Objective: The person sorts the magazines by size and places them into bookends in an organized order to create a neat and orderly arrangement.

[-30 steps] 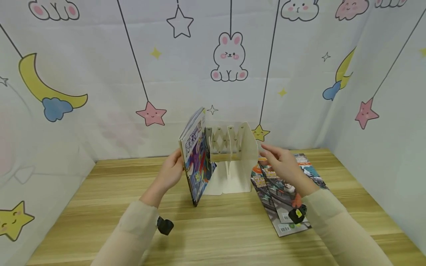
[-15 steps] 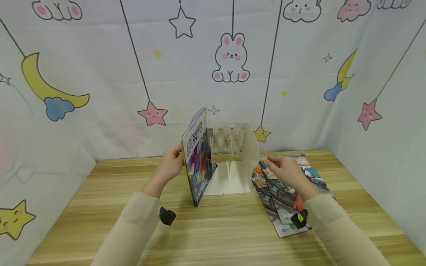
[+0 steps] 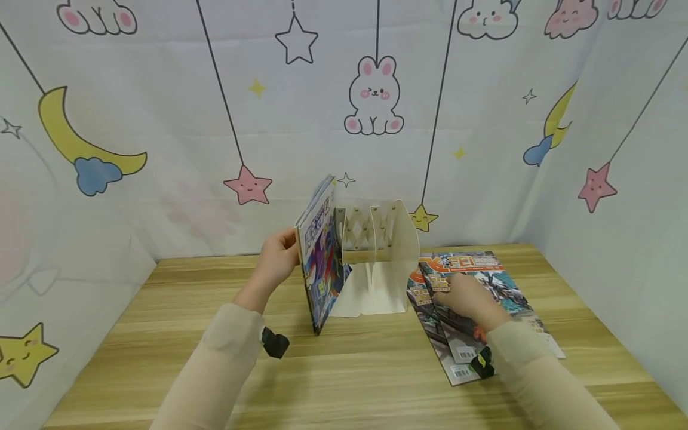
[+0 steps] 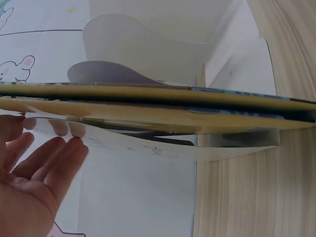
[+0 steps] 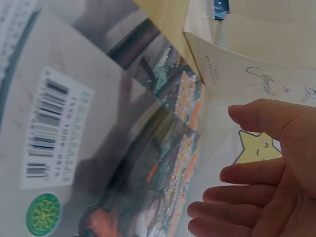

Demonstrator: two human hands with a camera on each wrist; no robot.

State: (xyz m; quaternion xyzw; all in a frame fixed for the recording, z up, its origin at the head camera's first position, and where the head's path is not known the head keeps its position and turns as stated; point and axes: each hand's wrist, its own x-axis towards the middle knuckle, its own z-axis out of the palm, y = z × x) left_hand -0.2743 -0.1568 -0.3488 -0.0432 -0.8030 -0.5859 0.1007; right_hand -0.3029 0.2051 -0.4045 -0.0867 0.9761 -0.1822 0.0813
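Observation:
A white expandable bookend (image 3: 404, 251) stands at the table's back, with crossed slats linking its upright plates. Colourful magazines (image 3: 321, 263) stand in its leftmost slot, leaning slightly. My left hand (image 3: 278, 260) is at their left side; in the left wrist view its straight fingers touch the outer face of the bookend's left plate (image 4: 163, 154). Two magazines (image 3: 507, 286) lie overlapped, flat on the table at the right. Over them is my right hand (image 3: 472, 298), holding nothing; the right wrist view shows its fingers (image 5: 237, 195) spread and fairly straight near the bookend's right plate (image 5: 247, 69).
The wood-patterned table (image 3: 344, 376) extends in front of the bookend. A white curtain (image 3: 301, 131) with printed stars, moons and a rabbit hangs close behind and at both sides.
My right hand has moved from beside the bookend's right plate down and right over the flat magazines, uncovering their top titles. My left hand stays at the standing magazines.

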